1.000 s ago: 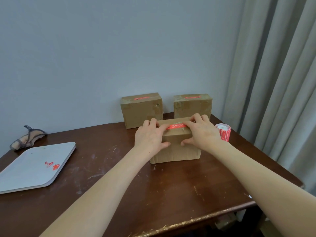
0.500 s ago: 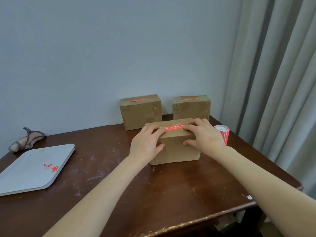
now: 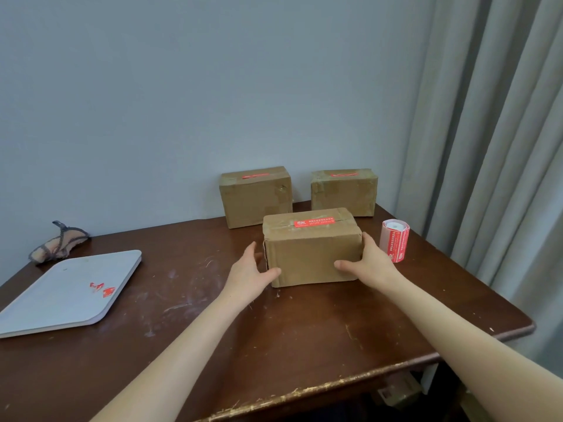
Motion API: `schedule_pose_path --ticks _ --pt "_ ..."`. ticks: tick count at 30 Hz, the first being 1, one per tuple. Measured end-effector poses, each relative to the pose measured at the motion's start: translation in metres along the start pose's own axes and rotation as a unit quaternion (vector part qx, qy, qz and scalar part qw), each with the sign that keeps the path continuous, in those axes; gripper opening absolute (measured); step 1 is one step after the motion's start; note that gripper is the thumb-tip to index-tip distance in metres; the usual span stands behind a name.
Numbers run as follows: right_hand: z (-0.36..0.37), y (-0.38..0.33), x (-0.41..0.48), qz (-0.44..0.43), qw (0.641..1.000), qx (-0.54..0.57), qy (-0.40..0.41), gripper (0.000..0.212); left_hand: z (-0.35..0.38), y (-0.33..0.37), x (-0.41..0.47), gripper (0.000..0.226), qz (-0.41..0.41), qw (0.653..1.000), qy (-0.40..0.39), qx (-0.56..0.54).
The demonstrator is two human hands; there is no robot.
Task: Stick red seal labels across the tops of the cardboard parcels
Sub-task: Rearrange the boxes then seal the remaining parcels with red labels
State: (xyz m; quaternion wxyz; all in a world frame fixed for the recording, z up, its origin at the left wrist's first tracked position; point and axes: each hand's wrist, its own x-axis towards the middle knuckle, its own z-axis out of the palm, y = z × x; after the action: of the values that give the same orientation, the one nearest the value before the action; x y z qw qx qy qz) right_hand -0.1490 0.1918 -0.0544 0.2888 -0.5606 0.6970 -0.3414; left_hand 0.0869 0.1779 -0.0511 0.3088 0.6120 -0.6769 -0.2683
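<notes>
The 6 o'clock box [image 3: 310, 254], gripped by left hand [image 3: 249, 272] and right hand [image 3: 373, 264], is labelled, as are the 12 o'clock boxes [image 3: 255, 197]; the task is judged complete.

near parcel [image 3: 310, 257]: red seal label [image 3: 314, 222] lay across top | rear-left parcel [image 3: 255, 197], rear-right parcel [image 3: 343, 193]: labelled tops | label roll [image 3: 395, 243] stood upright, right

The dark brown table [image 3: 304, 330] has white scratches. Three cardboard boxes sit on it: the front box [image 3: 310, 257] near the middle, and the back left box [image 3: 256, 199] and back right box [image 3: 344, 194] farther back. A roll of red labels [image 3: 394, 243] stands beside the front box. A flat grey board [image 3: 61, 293] lies at the left, with a small lumpy thing [image 3: 58, 242], maybe cloth, behind it.
</notes>
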Motion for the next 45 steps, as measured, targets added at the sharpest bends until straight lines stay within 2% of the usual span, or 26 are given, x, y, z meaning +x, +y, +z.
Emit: schedule_pose_path --ticks 3,6,9,11,13,15,17,21,28,32,38,45 --pt "-0.001 -0.002 -0.001 -0.01 1.0 -0.005 0.004 0.083 -0.001 0.005 0.0 0.071 0.003 1.0 -0.017 -0.024" --pt "-0.009 -0.009 0.002 -0.023 0.999 0.023 0.043 0.075 -0.008 0.014 0.002 0.062 0.021 0.998 -0.009 -0.055" --pt "-0.026 -0.023 0.005 -0.04 0.987 0.133 0.084 0.063 -0.025 0.028 0.006 0.065 0.035 0.99 0.025 -0.132" --pt "-0.039 -0.034 0.008 -0.048 0.975 0.203 0.075 0.056 -0.035 0.036 0.011 0.063 0.031 0.98 0.02 -0.195" --pt "-0.046 -0.043 0.01 -0.057 0.966 0.249 0.049 0.06 -0.044 0.042 0.014 0.066 0.027 0.971 0.004 -0.238" --pt "-0.051 -0.047 0.013 -0.062 0.964 0.256 0.032 0.085 -0.048 0.046 0.016 0.07 0.025 0.965 -0.012 -0.261" --pt "-0.054 -0.051 0.013 -0.065 0.967 0.247 0.011 0.101 -0.05 0.048 0.018 0.052 0.037 0.964 -0.018 -0.264" --pt "-0.056 -0.053 0.014 -0.075 0.979 0.19 -0.005 0.079 -0.048 0.046 0.02 0.037 0.045 0.965 -0.014 -0.258" --pt "-0.05 -0.047 0.01 -0.086 0.99 0.092 -0.055 0.091 -0.04 0.049 0.019 0.04 0.04 0.967 0.012 -0.253" --pt "-0.049 -0.047 0.013 -0.095 0.993 0.07 -0.025 0.07 -0.037 0.048 0.022 0.05 0.046 0.971 0.013 -0.234" --pt "-0.045 -0.048 0.025 -0.083 0.996 0.014 -0.012 0.035 -0.031 0.042 0.031 0.046 0.031 0.976 0.045 -0.213" --pt "-0.034 -0.045 0.026 -0.08 0.996 -0.027 -0.011 0.049 -0.021 0.037 0.039 0.039 0.019 0.991 0.064 -0.118"
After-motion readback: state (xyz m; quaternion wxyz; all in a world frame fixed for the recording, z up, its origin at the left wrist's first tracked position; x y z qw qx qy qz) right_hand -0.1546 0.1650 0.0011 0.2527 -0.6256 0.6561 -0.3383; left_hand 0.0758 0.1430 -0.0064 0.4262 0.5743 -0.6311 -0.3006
